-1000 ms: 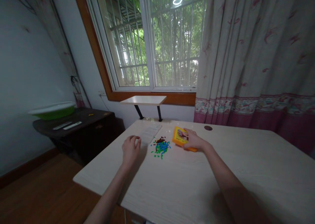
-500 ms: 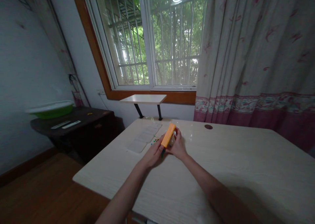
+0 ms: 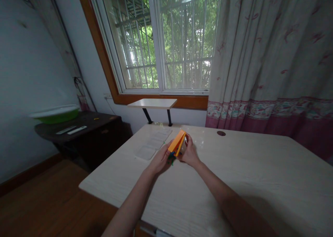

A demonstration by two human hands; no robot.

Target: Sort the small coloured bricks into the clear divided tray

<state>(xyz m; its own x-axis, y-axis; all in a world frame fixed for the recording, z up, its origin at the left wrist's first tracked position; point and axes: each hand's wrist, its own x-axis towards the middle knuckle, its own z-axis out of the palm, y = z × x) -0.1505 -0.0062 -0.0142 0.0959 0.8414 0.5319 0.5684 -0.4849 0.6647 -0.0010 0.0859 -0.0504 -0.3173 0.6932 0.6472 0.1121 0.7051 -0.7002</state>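
An orange box-like case (image 3: 177, 141), tilted and parted along its right side, is held over the table between both hands. My left hand (image 3: 161, 159) grips its left, lower side with the fingers partly hidden beneath. On the other side, my right hand (image 3: 190, 152) has its fingers closed round the case's right part, where something clear or pale shows. Small blue and green pieces (image 3: 172, 161) show at the lower end of the case; whether they are falling or lying on the table, I cannot tell. Left of the hands lies a clear plastic compartment tray (image 3: 145, 153).
The pale wooden table (image 3: 234, 167) has a small raised shelf (image 3: 153, 103) on black legs at its back edge. A dark side table (image 3: 104, 129) at the left carries a green basin (image 3: 56, 115). Window and curtain (image 3: 260, 74) stand behind.
The orange case has tipped and come apart along its right side, showing a gap. Small blue and green pieces now show at its lower end. Both hands stay nearly in place.
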